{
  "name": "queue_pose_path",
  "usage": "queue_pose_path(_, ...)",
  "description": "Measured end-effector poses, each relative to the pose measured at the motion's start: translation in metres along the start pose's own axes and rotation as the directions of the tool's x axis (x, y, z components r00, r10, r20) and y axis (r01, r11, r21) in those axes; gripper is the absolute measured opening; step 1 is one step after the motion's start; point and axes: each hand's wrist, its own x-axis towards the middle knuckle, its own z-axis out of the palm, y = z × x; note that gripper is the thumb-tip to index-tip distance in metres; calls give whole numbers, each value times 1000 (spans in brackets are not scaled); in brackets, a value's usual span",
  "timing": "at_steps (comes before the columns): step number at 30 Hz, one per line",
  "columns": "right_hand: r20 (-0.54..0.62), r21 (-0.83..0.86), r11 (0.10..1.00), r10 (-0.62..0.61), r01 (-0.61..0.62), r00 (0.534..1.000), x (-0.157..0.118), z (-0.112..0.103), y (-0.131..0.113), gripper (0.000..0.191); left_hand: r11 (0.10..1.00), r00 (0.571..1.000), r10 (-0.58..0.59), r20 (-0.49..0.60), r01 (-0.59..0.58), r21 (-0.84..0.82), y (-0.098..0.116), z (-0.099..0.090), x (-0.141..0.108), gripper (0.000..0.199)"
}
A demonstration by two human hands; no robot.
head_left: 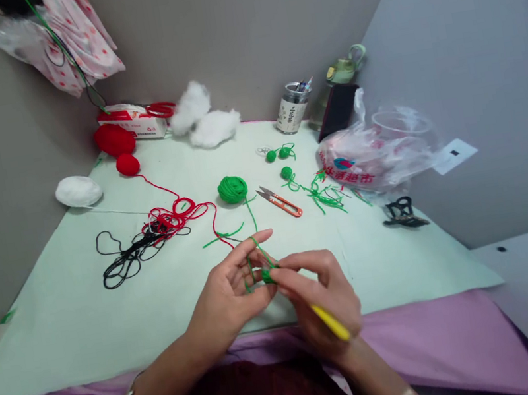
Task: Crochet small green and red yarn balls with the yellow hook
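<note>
My left hand [232, 293] pinches a small green crochet piece [267, 276] between thumb and fingers, with green yarn [258, 246] running over its raised index finger. In my right hand [322, 292] is a crochet hook with a yellow handle [331, 322]; its tip is hidden at the green piece, where both hands meet. The yarn leads back to a green yarn ball [233, 190] on the table. Orange-handled thread snips [281, 203] lie beyond my right hand, blades pointing up and left.
Red yarn [172, 219] and black cord [127, 262] lie tangled at left, near a white yarn ball [78, 191]. Small green balls [286, 172], green scraps [326, 195], a plastic bag [372, 153] and a black hair claw [404, 213] are at right. White stuffing [213, 129] sits behind.
</note>
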Motion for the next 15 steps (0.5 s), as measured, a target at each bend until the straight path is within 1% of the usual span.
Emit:
queue_pose_path(1,-22,-91,994,-64,62,998,-2,3,0,39,996,999,-40,5,40,-78,-1,1,0,59)
queue_pose_path(2,-60,-125,989,-93,85,994,-3,6,1,41,987,997,-75,15,76,-142,-2,2,-1,57)
queue_pose_path(3,-97,-102,992,-80,70,992,-3,8,1,41,977,995,-96,26,99,-187,-2,3,-1,56)
queue_pose_path(5,-146,71,997,37,-27,989,1,11,1,34,966,993,-111,41,118,-229,-3,3,-2,54)
queue_pose_path(7,-108,269,953,172,-137,979,5,10,1,26,966,993,-112,46,120,-228,-2,3,-1,54)
queue_pose_path(9,-65,385,900,248,-205,966,9,8,2,20,967,993,-111,48,119,-224,-2,2,-1,54)
queue_pose_path(12,-47,440,864,292,-243,955,11,5,3,18,967,992,-107,64,119,-224,-1,1,0,53)
queue_pose_path(15,-57,448,862,294,-239,954,10,5,5,17,969,992,-96,85,113,-221,-1,0,0,51)
